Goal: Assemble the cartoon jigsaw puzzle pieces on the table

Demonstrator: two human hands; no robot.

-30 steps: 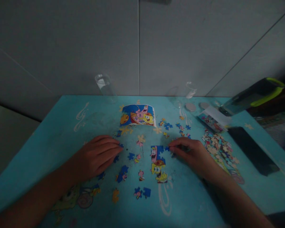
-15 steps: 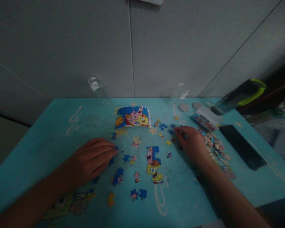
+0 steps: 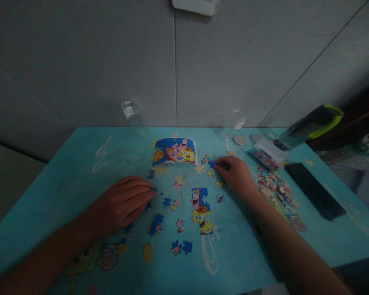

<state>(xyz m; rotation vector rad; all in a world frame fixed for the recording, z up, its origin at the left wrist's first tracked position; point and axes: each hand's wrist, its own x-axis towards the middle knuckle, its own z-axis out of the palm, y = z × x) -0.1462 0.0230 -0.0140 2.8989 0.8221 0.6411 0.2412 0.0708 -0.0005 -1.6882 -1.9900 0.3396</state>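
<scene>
My left hand (image 3: 123,203) lies flat on the turquoise table (image 3: 80,172), fingers stretched out, its tips touching a blue puzzle piece. My right hand (image 3: 235,174) reaches toward the far middle, its fingers curled onto a small blue puzzle piece (image 3: 211,163) near the picture card. A joined cluster of puzzle pieces (image 3: 201,209) lies between my hands. Loose blue, pink and yellow pieces (image 3: 156,224) are scattered around it. A printed reference picture (image 3: 174,150) lies beyond them.
A heap of unsorted pieces (image 3: 275,189) lies right of my right arm, with a black phone (image 3: 314,190) further right. A clear glass (image 3: 133,115) and a second clear cup (image 3: 238,119) stand by the wall. A small box (image 3: 266,154) and a green-trimmed bottle (image 3: 310,127) sit at the back right.
My right hand left the joined cluster and moved away toward the far pieces, now curling on a blue one near the picture. My left hand has stayed put.
</scene>
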